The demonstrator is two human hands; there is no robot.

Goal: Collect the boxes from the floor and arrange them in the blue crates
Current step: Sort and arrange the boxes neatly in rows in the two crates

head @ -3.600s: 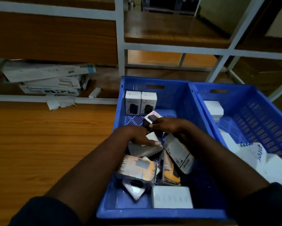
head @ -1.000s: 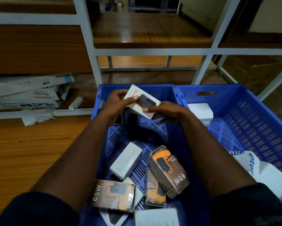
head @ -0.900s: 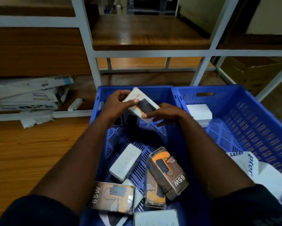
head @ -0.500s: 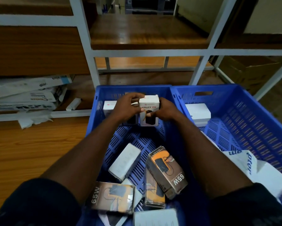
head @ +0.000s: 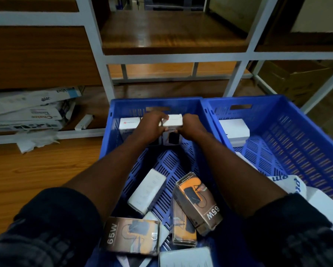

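Both forearms are bare, dark sleeves (head: 56, 224) pushed up near the elbows. Fabric looks black, maybe faintly patterned, too dim to tell. Nothing on the hands (head: 150, 130).

White box (head: 172, 120) upright, pinched between left hand (head: 152, 128) and right hand (head: 190, 128), tight against the far wall of the left crate (head: 158, 103). A twin box (head: 129, 123) stands just left of the left hand. Nearer than both hands lie a flat box (head: 147, 190) and, jumbled, a tilted 65W box (head: 197, 201). In the right crate (head: 296, 116), right of the right hand, sits a pale box (head: 234, 130).
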